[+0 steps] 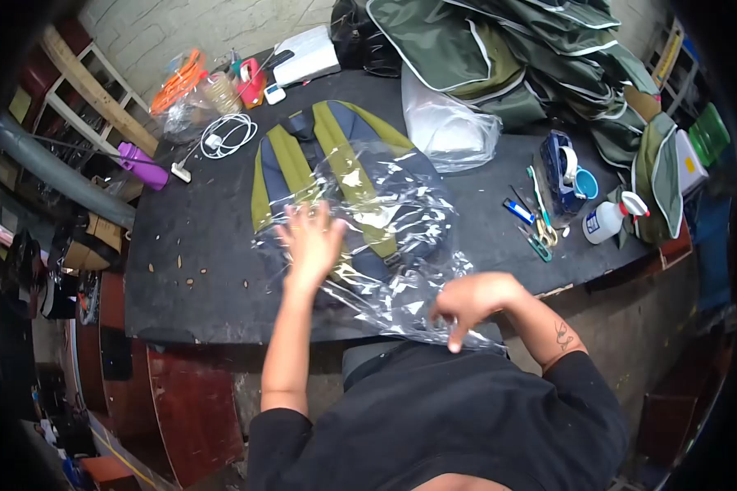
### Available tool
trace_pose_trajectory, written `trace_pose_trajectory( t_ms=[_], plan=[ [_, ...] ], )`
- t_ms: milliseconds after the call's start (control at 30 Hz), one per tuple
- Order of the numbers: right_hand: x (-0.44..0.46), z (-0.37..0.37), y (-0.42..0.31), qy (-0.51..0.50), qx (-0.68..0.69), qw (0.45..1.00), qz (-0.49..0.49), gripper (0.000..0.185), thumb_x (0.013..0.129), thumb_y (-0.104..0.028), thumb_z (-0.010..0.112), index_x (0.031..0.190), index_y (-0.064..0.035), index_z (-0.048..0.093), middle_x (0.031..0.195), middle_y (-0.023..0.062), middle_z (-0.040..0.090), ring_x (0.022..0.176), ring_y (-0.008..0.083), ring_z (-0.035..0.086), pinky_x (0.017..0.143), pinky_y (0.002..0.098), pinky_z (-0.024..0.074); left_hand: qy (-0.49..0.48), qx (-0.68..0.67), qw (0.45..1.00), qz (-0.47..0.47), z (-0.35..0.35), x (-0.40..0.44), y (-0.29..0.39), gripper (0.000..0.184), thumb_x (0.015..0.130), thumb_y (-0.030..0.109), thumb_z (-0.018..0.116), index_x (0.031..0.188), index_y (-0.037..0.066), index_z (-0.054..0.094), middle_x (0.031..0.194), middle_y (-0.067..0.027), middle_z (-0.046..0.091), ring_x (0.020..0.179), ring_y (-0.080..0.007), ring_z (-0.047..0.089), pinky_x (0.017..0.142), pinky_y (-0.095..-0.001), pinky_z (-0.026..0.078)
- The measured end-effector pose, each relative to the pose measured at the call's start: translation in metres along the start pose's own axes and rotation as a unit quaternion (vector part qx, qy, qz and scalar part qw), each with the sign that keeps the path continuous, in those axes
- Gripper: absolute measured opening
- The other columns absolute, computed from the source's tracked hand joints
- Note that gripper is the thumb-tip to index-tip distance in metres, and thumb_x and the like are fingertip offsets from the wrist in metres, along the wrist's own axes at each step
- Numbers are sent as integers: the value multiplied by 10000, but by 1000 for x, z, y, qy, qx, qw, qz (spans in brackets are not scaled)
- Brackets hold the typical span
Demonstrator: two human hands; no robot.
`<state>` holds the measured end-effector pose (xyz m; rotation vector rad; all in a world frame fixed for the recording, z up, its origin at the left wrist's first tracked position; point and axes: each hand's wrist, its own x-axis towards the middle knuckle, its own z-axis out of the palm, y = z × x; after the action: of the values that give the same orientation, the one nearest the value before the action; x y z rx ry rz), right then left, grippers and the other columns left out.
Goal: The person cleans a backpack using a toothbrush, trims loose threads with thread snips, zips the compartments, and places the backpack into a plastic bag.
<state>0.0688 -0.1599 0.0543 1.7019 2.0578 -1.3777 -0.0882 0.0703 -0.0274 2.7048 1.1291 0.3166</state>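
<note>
An olive-green and navy backpack (285, 168) lies strap side up on the dark table. A clear plastic bag (422, 209) covers its lower part, while the top end stays outside. My left hand (313, 245) rests on the plastic over the backpack, fingers spread. Close to the table's front edge, my right hand (479, 299) has its fingers curled on the crumpled end of the plastic bag. Part of the right fingertips is hidden by the hand itself.
Green covers with white piping (540, 57) are piled at the back right. On the right lie scissors (544, 233), a spray bottle (606, 221) and a tape dispenser (557, 168). A white cable (225, 135) and a purple bottle (142, 166) are at the left.
</note>
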Motion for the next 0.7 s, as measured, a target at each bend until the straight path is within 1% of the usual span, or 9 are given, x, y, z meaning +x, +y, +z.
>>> trace_pose_trajectory(
  t_ms=[100,167,267,333,367,433,500,633,700],
  plan=[
    [4,-34,-1,347,96,907,-219,438,776,-211,699,1154,-19,589,1072,150,628,977,329,605,838,419,481,-38,4,991,129,28,-23,54,577,912,474,467,1412,197,390,1496,-240,203,1386,-476,103,1052,-677,47],
    [41,-49,30,567,-38,803,-180,493,772,-119,671,1238,-40,531,1175,137,585,1106,331,537,943,430,417,-36,-17,984,173,39,-35,69,576,909,483,467,1409,207,395,1495,-238,203,1386,-469,113,1048,-682,47],
    [91,-61,82,619,-177,762,-69,554,746,-83,656,1275,-55,494,1219,114,554,1167,318,480,993,409,363,-56,-77,972,214,36,-44,77,565,910,460,477,1406,202,397,1490,-231,219,1392,-441,129,1059,-664,55],
    [105,-60,99,521,-182,828,100,394,759,-99,639,1144,-71,559,1077,113,591,1047,309,516,922,415,383,-114,-151,961,202,28,-43,75,547,919,394,496,1408,173,391,1482,-219,252,1405,-398,139,1088,-616,73],
    [104,-61,100,524,-183,826,100,394,759,-99,639,1144,-71,559,1077,113,591,1047,309,516,922,415,383,-112,-150,961,204,28,-35,68,547,919,394,496,1408,173,391,1482,-219,252,1405,-398,139,1088,-616,73],
    [96,-62,93,519,-156,839,49,323,743,-83,655,1054,-69,573,1034,97,585,968,287,519,875,401,393,23,-377,916,138,20,-15,56,481,920,289,520,1366,126,444,1394,-213,391,1346,-359,307,1114,-517,144],
    [84,-77,79,520,-146,842,18,288,735,-75,664,1010,-67,579,1013,89,582,928,276,521,852,394,397,217,-214,934,185,-11,8,61,391,906,175,530,1277,52,513,1243,-201,527,1240,-336,443,1086,-432,263],
    [55,-91,54,584,-126,798,-75,260,734,-103,668,982,-78,591,987,109,600,911,284,529,829,406,398,143,-101,967,187,-36,48,43,246,875,133,572,1079,6,626,1012,-156,623,1042,-271,576,963,-348,406],
    [33,-102,51,596,-8,802,-44,205,718,-107,686,894,-61,593,905,109,606,893,289,530,814,399,409,56,-238,958,147,-48,63,36,188,854,144,610,953,-9,655,867,-116,629,867,-195,595,803,-313,449]
  ],
)
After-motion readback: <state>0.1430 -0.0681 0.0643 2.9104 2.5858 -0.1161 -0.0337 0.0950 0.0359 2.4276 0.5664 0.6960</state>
